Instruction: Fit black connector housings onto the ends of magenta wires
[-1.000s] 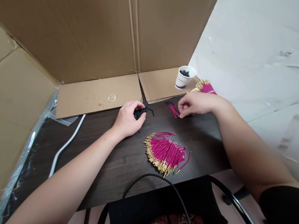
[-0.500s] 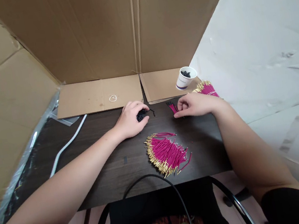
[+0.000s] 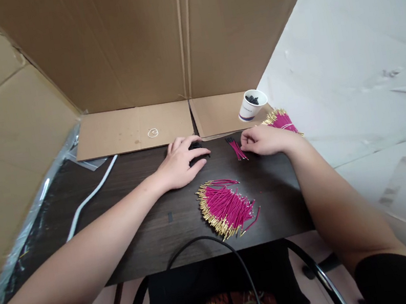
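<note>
My left hand [image 3: 181,164] rests over a small pile of black pieces [image 3: 195,146] on the dark table, its thumb and fingers apart. Just right of a few magenta wires with black ends [image 3: 237,149] is my right hand [image 3: 259,141], fingers curled together at the tips; whatever they may hold is too small to make out. A large fanned heap of magenta wires with gold tips [image 3: 228,207] lies nearer to me, below and between both hands.
Behind my right hand a paper cup [image 3: 252,106] of black pieces stands on flat cardboard [image 3: 216,113]. A tied magenta bundle [image 3: 282,122] lies beside it. A white cable [image 3: 93,195] crosses the left side, and a black cable [image 3: 202,239] loops over the front edge.
My left hand's fingers have spread and reach slightly farther right over the black pieces. My right thumb has drawn back from the small group of wires, leaving more of it visible.
</note>
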Demonstrator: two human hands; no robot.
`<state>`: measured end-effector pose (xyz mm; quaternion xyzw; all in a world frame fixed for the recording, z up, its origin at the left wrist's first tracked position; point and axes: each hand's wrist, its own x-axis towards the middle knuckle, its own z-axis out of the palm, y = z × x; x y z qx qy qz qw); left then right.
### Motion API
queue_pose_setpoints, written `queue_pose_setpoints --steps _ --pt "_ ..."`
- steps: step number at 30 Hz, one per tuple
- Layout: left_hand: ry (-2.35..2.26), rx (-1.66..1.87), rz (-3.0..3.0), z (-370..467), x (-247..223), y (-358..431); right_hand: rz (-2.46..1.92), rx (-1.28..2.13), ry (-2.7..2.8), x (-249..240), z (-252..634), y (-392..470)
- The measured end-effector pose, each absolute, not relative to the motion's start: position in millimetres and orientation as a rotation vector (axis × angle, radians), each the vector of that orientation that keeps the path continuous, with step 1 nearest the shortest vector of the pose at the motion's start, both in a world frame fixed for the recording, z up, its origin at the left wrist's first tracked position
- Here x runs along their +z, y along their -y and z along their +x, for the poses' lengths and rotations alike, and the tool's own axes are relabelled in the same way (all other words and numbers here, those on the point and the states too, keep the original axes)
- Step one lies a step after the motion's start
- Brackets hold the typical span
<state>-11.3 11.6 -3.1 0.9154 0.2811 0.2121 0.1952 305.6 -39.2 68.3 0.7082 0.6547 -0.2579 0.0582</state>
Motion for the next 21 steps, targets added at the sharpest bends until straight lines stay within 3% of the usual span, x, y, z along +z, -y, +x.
queue_pose_setpoints --steps 21 --pt "-0.82 0.508 2.593 -10.6 0.8 -10.1 2.129 -0.701 -2.008 62.6 301.1 39.0"
